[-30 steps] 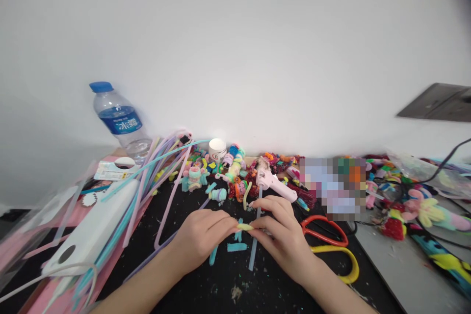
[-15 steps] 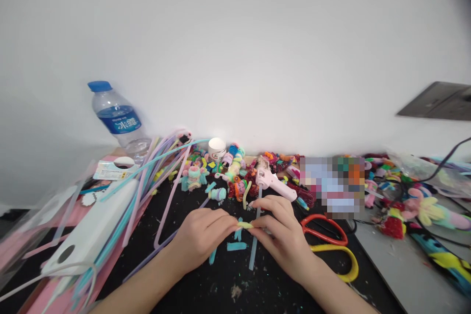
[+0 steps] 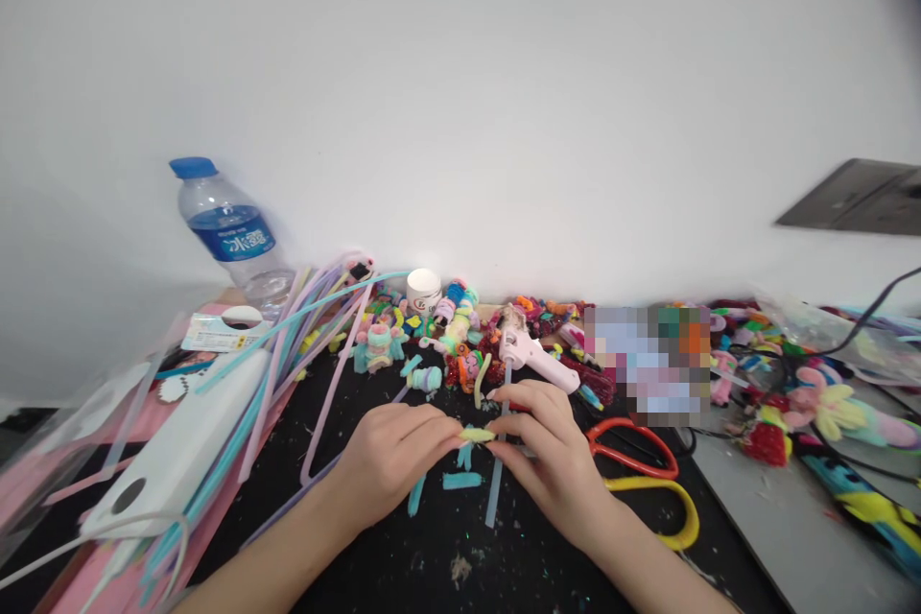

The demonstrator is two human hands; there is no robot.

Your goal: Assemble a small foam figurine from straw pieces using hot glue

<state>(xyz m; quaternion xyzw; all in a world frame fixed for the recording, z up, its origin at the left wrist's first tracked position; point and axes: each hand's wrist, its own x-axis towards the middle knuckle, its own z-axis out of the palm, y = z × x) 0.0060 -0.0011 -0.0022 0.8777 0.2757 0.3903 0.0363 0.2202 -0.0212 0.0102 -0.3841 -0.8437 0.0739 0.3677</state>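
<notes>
1. Strip [image 3: 477, 436], yellow, fuzzy: in head view, held between both hands above black mat [image 3: 374, 571].
2. Left hand [image 3: 404, 459]: fingertips pinched on strip's left end.
3. Right hand [image 3: 551, 449]: fingertips pinched on its right end.
4. Turquoise pieces [image 3: 461, 480]: on mat, near fingertips.
5. Glue gun [image 3: 548, 363], pink: beyond right hand.
6. Scissors [image 3: 669, 466], red-and-yellow handles: beside right wrist.

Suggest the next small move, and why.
Probably a gentle bend of the yellow piece: the left hand and right hand have fingertips at its opposite ends, and its middle looks uncovered.
</notes>
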